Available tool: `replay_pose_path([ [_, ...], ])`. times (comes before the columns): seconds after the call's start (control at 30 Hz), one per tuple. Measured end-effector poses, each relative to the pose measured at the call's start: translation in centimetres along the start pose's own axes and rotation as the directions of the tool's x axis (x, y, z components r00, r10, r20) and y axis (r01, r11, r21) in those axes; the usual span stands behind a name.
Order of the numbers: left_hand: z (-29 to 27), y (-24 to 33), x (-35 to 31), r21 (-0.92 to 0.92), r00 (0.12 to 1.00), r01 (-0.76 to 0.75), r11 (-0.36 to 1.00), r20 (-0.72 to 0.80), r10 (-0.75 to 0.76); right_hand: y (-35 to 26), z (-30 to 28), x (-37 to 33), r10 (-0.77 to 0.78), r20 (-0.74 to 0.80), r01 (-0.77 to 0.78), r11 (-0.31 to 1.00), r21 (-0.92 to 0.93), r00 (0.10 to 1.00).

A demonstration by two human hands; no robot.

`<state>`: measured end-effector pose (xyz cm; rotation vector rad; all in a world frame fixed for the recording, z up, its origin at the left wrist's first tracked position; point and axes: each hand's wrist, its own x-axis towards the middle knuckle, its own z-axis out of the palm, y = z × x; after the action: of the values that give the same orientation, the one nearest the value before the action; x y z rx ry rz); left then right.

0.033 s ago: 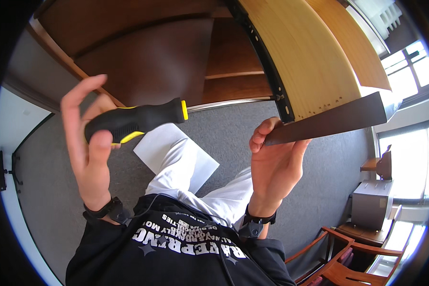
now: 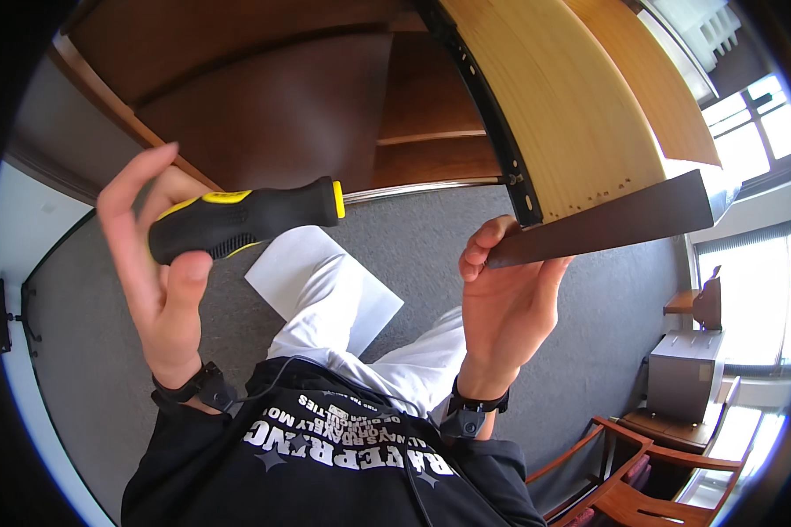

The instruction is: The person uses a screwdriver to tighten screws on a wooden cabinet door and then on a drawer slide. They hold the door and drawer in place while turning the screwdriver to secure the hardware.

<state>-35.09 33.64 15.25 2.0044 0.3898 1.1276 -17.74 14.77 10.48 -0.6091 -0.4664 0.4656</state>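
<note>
A screwdriver (image 2: 255,216) with a black and yellow handle lies across my left hand (image 2: 154,263), thumb against the grip and one finger raised off it. Its long metal shaft (image 2: 422,187) runs right to the black slide rail (image 2: 498,140). At the rail the tip appears to meet a screw, too small to make out. The rail runs along the edge of a drawer (image 2: 571,97) with pale wood and a dark brown front (image 2: 606,220). My right hand (image 2: 511,303) grips that front's near corner from below, fingers curled over its edge.
A dark brown wooden cabinet (image 2: 264,105) fills the upper left. On the grey carpet a white board (image 2: 303,263) lies by my leg. To the right stand a wooden chair (image 2: 624,474) and a grey box-shaped appliance (image 2: 684,373), near bright windows.
The screwdriver handle has turned about its length, showing more yellow on top. My left hand has shifted slightly left. My right hand and the drawer look unchanged.
</note>
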Motion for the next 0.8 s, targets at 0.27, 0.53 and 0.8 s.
replay_pose_path([
  [0.27, -0.6, 0.0, -0.3, -0.395, 0.935, 0.351, 0.849, 0.199, -0.294, 0.3, 0.7, -0.1, 0.009, 0.020, -0.010, 0.999, 0.033, 1.000],
  [0.53, -0.7, -1.1, 0.2, 0.261, 0.953, -0.304, 0.916, 0.098, 0.288, 0.5, 0.6, -0.1, -0.006, 0.032, 0.005, 0.999, 0.049, 0.999],
  [0.8, 0.9, -2.1, -1.1, -0.222, 0.986, -0.139, 0.965, 0.061, 0.156, 0.8, 0.6, -0.1, 0.000, 0.032, -0.002, 0.998, 0.059, 0.999],
])
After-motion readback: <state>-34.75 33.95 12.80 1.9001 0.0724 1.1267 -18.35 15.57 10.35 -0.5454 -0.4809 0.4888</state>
